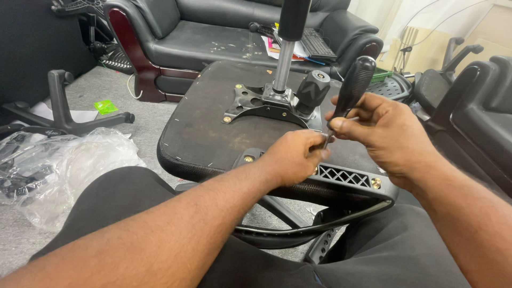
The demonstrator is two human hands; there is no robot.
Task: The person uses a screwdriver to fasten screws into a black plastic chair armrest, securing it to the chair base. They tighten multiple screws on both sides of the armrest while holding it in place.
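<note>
screwdriver [352, 88] | right hand [386, 133] grips upright | left hand [293, 157] fingers pinch tip

Screwdriver [353, 85] handle: glossy black plastic. Seat underside [208, 128]: matt, scuffed dark board. Mounting plate [261, 104] and gas cylinder [284, 66]: metal, the cylinder polished. Sofa [213, 32], upper frame: shiny black leather-like. Bag [58, 165], left: crinkled clear plastic.

screwdriver [352, 88] | black handle | tilted | above upturned chair seat [202, 128]
</note>
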